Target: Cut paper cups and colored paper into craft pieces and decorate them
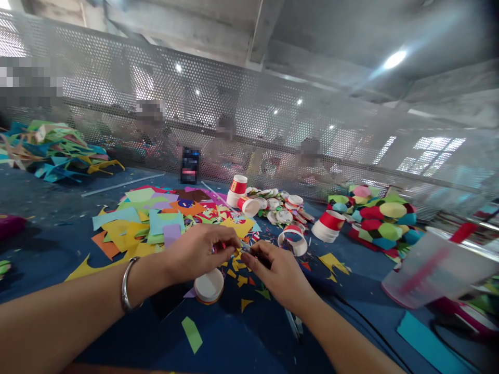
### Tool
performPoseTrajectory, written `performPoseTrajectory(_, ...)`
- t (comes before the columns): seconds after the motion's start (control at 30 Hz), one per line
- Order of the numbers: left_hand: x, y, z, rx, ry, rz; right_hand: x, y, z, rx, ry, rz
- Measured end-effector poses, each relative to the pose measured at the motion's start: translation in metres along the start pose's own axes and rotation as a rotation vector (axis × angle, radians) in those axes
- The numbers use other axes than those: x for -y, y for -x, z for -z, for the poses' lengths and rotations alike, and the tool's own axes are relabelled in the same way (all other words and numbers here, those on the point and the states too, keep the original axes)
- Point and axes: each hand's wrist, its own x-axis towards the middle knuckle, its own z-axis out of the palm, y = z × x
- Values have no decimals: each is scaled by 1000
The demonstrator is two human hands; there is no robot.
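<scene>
My left hand (198, 252), with a metal bangle on its wrist, is closed in a pinch on a small thin tool with a red part, too small to name. My right hand (278, 272) is closed beside it and grips the other end of the same slim object. Both hands meet above the blue table (234, 343). Just under my left hand an upturned paper cup (209, 286) lies on its side, touching the palm. A cut cup ring with a red band (293, 239) sits just beyond my right hand.
Coloured paper scraps (156, 218) cover the table's middle. Red-and-white paper cups (329, 225) and cup bottoms lie behind. A heap of coloured paper discs (380, 221) is at the right, a clear plastic tumbler (432, 270) nearer. A perforated metal screen (249, 114) stands behind, people beyond it.
</scene>
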Motion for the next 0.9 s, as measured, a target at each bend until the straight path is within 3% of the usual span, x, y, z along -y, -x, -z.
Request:
performPoseTrajectory(0.13,4,-5,1,-82,138,88,2,-1,2,-5,-27,-2)
performPoseTrajectory(0.3,9,-10,3,-99,245,193,1,0,1,-5,-57,-23)
performPoseTrajectory(0.5,3,-9,1,44,684,309,4,1,2,2,-97,-37)
performPoseTrajectory(0.67,4,-9,1,41,781,400,5,1,4,0,-92,-36)
performPoseTrajectory(0.9,13,-12,-2,-62,675,251,5,0,3,36,-279,-52)
